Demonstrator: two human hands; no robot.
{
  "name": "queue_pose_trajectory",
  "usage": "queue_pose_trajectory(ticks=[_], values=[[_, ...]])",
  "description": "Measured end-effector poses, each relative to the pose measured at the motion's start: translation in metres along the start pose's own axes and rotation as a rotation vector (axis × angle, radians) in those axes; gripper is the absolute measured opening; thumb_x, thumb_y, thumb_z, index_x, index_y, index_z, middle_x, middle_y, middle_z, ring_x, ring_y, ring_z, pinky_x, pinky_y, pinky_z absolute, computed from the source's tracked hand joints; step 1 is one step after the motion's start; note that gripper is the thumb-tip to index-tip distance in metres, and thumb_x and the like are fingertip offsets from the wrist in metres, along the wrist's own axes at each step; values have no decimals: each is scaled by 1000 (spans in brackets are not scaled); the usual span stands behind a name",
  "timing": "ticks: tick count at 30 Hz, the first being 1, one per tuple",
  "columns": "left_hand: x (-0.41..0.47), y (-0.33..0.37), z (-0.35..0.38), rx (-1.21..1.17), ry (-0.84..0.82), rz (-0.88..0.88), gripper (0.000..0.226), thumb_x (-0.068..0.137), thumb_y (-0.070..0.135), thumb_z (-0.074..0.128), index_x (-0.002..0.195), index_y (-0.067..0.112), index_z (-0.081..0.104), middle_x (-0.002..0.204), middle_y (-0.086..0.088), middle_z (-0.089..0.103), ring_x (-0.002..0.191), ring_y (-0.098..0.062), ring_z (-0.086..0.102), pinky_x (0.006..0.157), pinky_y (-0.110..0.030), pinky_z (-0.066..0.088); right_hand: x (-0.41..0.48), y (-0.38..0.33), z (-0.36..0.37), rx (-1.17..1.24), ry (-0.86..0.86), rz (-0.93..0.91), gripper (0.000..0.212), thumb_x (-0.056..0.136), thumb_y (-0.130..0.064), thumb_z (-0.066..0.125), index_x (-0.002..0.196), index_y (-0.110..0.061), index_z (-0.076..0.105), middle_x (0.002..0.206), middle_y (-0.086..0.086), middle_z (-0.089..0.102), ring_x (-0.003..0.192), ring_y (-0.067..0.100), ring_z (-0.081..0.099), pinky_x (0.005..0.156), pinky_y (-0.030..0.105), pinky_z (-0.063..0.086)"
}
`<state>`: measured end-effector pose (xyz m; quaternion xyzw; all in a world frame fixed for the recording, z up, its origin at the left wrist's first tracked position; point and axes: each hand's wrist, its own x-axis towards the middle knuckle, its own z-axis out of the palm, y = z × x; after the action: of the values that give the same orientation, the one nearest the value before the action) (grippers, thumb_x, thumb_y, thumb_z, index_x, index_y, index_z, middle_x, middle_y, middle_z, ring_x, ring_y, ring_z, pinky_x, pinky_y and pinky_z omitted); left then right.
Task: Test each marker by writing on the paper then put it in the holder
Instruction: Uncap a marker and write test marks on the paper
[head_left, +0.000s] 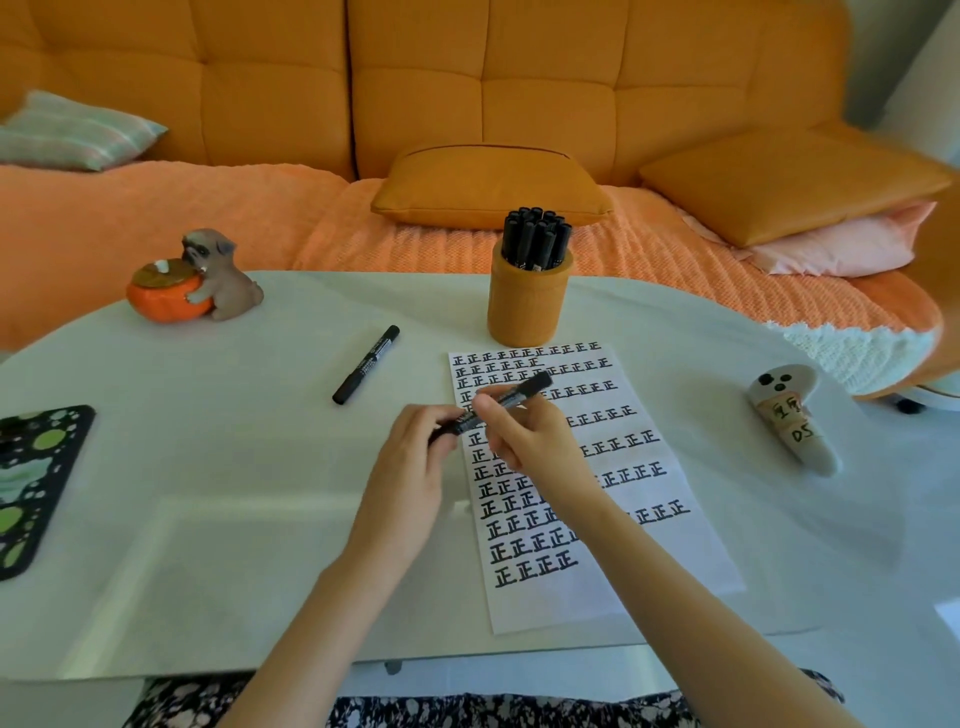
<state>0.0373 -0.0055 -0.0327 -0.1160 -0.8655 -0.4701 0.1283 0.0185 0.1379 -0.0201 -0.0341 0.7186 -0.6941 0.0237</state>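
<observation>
Both hands hold one black marker (511, 400) just above the paper (675, 540), its capped end pointing up and to the right. My left hand (410, 467) grips the lower end of the barrel. My right hand (524, 431) pinches the barrel near its middle. The white paper is covered with rows of black handwritten characters. A second black marker (366, 365) lies capped on the table to the left of the paper. The orange cylindrical holder (527, 301) stands at the far end of the paper with several black markers upright in it.
A dog-and-pumpkin figurine (195, 280) sits at the table's far left. A dark patterned pad (31, 483) lies at the left edge. A white ghost-shaped object (792, 421) lies right of the paper. An orange sofa with cushions (488, 187) stands behind the white table (234, 467).
</observation>
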Motion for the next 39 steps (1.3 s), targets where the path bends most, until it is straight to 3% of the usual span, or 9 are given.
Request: queue_pose_trajectory(ticks=[4, 9, 13, 16, 19, 24, 28, 34, 39], values=[[-12, 9, 4, -72, -150, -105, 18, 98, 18, 41, 115, 22, 48, 102, 10, 58, 93, -4, 58, 75, -6, 42, -11, -4, 0, 28, 47, -26, 18, 93, -16, 59, 77, -7, 59, 51, 0, 42, 42, 8, 33, 40, 16, 27], [-20, 18, 5, -86, -230, -119, 17, 97, 35, 39, 110, 30, 49, 100, 14, 61, 92, 2, 57, 70, -11, 44, -27, -3, 2, -22, 18, -71, 32, 95, -15, 56, 73, 8, 53, 54, 9, 39, 45, 11, 32, 44, 21, 24], [-27, 22, 4, -70, -221, -75, 14, 97, 36, 37, 102, 36, 50, 79, 16, 60, 70, 3, 56, 58, -10, 38, -38, -4, 3, -46, 0, -72, 28, 96, -16, 54, 72, -3, 55, 50, -3, 42, 45, 7, 36, 44, 19, 28], [-34, 22, 2, -60, -232, -75, 13, 95, 41, 37, 97, 41, 50, 59, 7, 56, 48, -6, 47, 47, -17, 33, -46, -4, 3, -38, -15, -50, 27, 96, -18, 53, 71, -8, 52, 53, -1, 43, 48, 11, 35, 46, 23, 27], [-39, 19, 1, -58, -260, -88, 15, 94, 46, 37, 91, 45, 51, 59, 0, 56, 46, -11, 43, 47, -22, 31, -54, -3, 3, -16, -11, -17, 26, 97, -18, 52, 73, -7, 53, 55, 2, 43, 49, 11, 36, 47, 23, 29], [-46, 21, -4, -225, -304, -161, 17, 90, 48, 44, 86, 41, 58, 45, 11, 41, 45, -9, 28, 48, -21, 22, -62, -3, 3, 10, -41, -16, 25, 98, -17, 51, 76, -6, 51, 57, 2, 41, 52, 12, 34, 49, 22, 28], [-47, 23, -5, -179, -362, -153, 17, 90, 49, 43, 88, 41, 57, 47, 9, 39, 45, -8, 29, 51, -26, 23, -67, -3, 2, 63, 2, 5, 25, 96, -14, 53, 73, -4, 51, 53, 5, 35, 47, 11, 28, 46, 21, 23], [-45, 20, -7, -168, -345, -160, 33, 77, 63, 46, 96, 38, 55, 52, 9, 43, 45, -5, 32, 48, -19, 24, -72, -4, -7, 97, 175, -18, 33, 92, -20, 60, 63, -9, 49, 48, 1, 40, 42, 11, 31, 42, 17, 27], [-54, 7, -11, -149, -331, -167, 17, 90, 47, 43, 103, 40, 51, 63, 0, 38, 50, -8, 31, 49, -19, 25, -77, -2, -35, 187, 364, -3, 23, 94, -11, 55, 71, -11, 52, 48, 4, 47, 40, 14, 39, 40, 22, 29]])
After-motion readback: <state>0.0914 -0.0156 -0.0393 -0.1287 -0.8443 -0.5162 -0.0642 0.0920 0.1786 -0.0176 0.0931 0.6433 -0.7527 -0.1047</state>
